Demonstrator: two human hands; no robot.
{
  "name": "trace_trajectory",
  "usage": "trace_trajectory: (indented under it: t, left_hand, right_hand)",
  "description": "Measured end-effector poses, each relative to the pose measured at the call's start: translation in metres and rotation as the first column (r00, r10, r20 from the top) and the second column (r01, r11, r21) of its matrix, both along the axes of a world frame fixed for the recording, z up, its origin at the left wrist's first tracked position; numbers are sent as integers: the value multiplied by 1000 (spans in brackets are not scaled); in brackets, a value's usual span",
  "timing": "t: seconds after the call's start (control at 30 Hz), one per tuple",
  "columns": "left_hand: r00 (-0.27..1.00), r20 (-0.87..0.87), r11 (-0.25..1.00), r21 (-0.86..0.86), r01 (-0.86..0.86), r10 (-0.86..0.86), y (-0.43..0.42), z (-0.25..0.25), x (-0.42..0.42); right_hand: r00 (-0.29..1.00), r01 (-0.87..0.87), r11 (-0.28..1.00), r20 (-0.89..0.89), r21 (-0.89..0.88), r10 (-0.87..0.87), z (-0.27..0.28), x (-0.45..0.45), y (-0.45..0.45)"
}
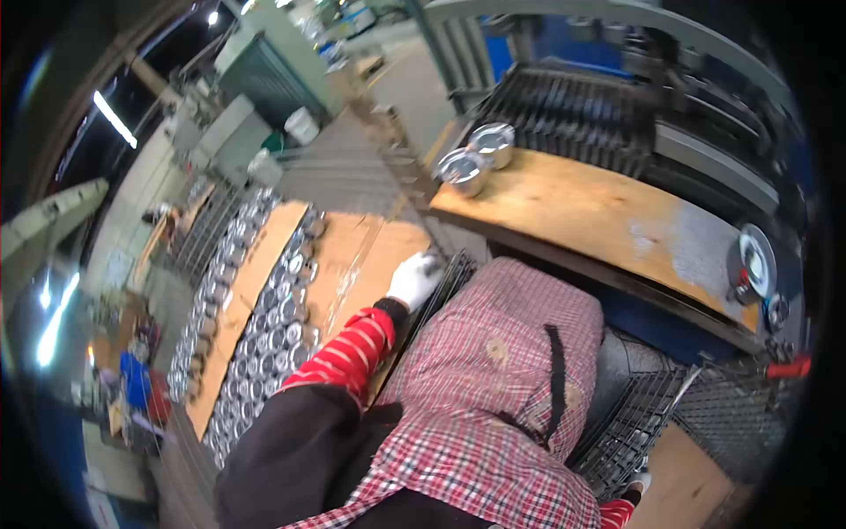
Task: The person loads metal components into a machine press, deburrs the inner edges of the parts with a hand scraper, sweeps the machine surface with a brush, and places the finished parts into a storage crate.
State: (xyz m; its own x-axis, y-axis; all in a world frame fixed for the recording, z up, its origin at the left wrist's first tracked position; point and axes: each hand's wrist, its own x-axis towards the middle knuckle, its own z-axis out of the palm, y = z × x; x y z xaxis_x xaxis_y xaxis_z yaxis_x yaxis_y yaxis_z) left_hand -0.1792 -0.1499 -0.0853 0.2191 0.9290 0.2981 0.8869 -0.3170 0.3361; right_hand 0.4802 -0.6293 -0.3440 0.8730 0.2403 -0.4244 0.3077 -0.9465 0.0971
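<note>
My left hand [415, 280], in a white glove with greyish fingertips, is beside the edge of a dark wire basket [452, 280]. Its fingers look curled, and what they hold, if anything, I cannot make out. Low on the right, my right hand [641, 482], also gloved, shows only in part at a wire mesh basket [630, 432]; its fingers are mostly hidden. A checked apron [520, 353] covers my lap between the two baskets. Past my left hand, rows of shiny round metal parts [269, 339] stand on cardboard sheets [352, 264].
In front is a wooden board [573, 198] on a machine bed. Two shiny metal cups [480, 159] stand at its left end, and a round metal part [756, 260] is at its right. A red handle [787, 367] sticks out at right. White buckets [302, 126] stand on the floor behind.
</note>
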Motion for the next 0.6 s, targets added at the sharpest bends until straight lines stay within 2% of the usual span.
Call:
trace_trajectory:
  t: [0.03,0.1,0.17,0.23,0.27,0.3,0.33,0.4,0.43,0.5,0.57,0.6]
  left_hand:
    - [996,15,992,-90,-83,85,0,-8,-22]
    - [976,59,976,-70,-206,210,-10,-9,-48]
    - [952,80,955,-59,-291,295,-19,-21,-76]
    - [927,61,927,-88,-364,370,-16,-35,-85]
    - [908,21,902,-122,-413,419,-17,-39,-84]
    - [884,-21,873,-152,-464,466,-19,-43,-83]
    - [883,-27,875,-126,-468,469,-20,-53,-84]
    - [867,-25,866,-52,-498,497,-15,-71,-82]
    - [861,21,860,-70,-506,508,-13,-75,-84]
    - [848,90,851,-116,-511,522,-6,-67,-101]
    - [716,173,736,-123,-666,677,32,-67,-161]
    - [633,162,640,11,-768,757,49,-55,-198]
  right_hand:
    - [997,10,997,80,71,-16,20,4,5]
    - [967,-53,926,252,374,-46,52,16,36]
    - [935,-255,656,355,710,-20,102,3,93]
    - [954,-293,432,293,853,67,199,-113,205]
    - [958,-248,465,144,850,248,259,-180,259]
    - [915,-225,306,93,925,392,260,-209,301]
    - [883,-244,288,89,926,461,276,-249,342]
    - [799,-306,118,188,945,571,300,-313,415]
    - [745,-452,13,370,892,554,302,-332,447]
    - [540,-703,-34,564,710,625,317,-362,494]
    - [287,-926,20,668,377,687,303,-358,528]
    - [247,-947,34,656,320,713,304,-355,533]
